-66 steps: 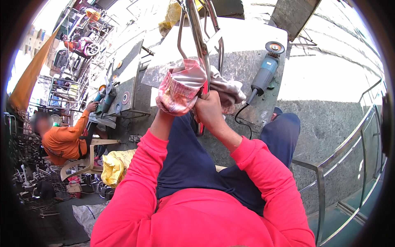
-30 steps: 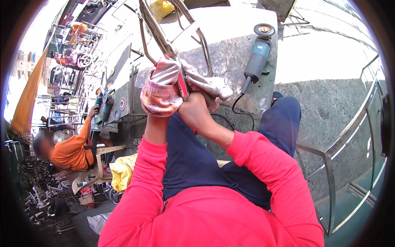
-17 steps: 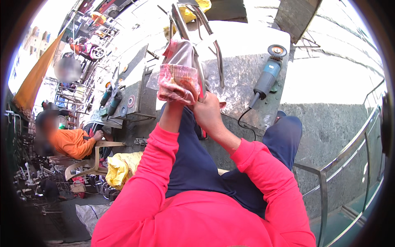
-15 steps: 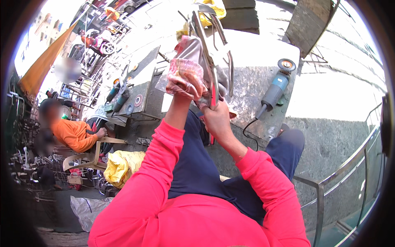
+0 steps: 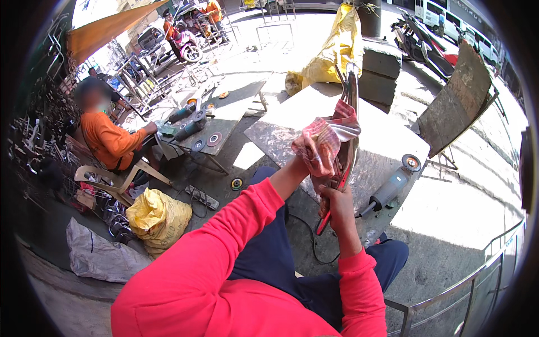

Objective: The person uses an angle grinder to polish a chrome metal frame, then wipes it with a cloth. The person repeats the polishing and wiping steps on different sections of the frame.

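A long, shiny curved metal piece (image 5: 351, 92) with a red lower end slants upright in front of me, over the near edge of a worn work table (image 5: 281, 126). My left hand (image 5: 319, 175) is closed on a red-and-white cloth (image 5: 323, 143) pressed against the middle of the piece; the cloth hides most of the fingers. Lower down, my right hand (image 5: 339, 205) is wrapped around the piece near its red end. On the table's right side, close to my right hand, lies a grey-blue angle grinder (image 5: 392, 188) with a disc on its head.
To the left, a person in orange (image 5: 109, 137) sits beside another table (image 5: 238, 112) bearing grinders and discs. A yellow sack (image 5: 160, 219) and a white sack (image 5: 101, 253) rest on the floor. A metal railing (image 5: 449, 292) runs at the lower right; a curved board (image 5: 457, 104) stands beyond the table.
The head view has tilted up and swung left. Both hands have shifted right with the metal piece, closer to the grinder. The cloth is still held against the piece.
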A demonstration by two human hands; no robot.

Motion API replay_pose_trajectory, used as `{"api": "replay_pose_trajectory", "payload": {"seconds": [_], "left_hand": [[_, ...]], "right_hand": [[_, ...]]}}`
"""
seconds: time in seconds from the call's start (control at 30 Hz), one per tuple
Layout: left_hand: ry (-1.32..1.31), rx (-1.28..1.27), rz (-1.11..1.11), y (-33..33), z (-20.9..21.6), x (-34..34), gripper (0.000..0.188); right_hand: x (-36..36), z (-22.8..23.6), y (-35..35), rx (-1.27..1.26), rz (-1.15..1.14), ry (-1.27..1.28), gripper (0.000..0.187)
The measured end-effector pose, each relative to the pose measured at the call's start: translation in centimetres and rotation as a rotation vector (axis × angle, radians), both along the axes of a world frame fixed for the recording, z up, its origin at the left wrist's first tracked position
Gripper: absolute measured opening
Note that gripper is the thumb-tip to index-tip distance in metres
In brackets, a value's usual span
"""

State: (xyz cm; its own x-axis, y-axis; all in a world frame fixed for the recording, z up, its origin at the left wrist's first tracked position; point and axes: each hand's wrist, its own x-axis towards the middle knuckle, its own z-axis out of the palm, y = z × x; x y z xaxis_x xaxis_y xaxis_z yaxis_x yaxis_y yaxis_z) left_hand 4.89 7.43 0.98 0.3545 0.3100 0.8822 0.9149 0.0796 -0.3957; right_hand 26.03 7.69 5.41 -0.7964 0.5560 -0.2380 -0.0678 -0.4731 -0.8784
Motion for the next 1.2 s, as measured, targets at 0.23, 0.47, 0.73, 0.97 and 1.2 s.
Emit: {"api": "replay_pose_trajectory", "payload": {"seconds": [0.23,0.47,0.73,0.97,1.2], "left_hand": [[-0.022,-0.096,0.021,-0.4,-1.8,6.3,0.036],[-0.043,0.014,0.175,2.8,1.8,6.2,0.026],[-0.016,-0.01,0.15,0.5,-2.1,9.5,0.022],[0.302,0.303,0.961,1.0,1.6,7.5,0.027],[-0.286,-0.423,1.355,1.1,5.6,5.1,0.033]], "right_hand": [[1.3,0.3,2.6,-0.085,-0.044,0.055,0.008],[1.0,0.4,1.7,0.099,-0.029,0.088,0.008],[1.9,-0.7,3.3,0.058,-0.09,-0.07,0.026],[1.4,-0.6,1.3,0.917,-0.395,-0.071,0.017],[0.5,-0.8,-2.0,1.017,-0.436,-0.11,0.021]]}}
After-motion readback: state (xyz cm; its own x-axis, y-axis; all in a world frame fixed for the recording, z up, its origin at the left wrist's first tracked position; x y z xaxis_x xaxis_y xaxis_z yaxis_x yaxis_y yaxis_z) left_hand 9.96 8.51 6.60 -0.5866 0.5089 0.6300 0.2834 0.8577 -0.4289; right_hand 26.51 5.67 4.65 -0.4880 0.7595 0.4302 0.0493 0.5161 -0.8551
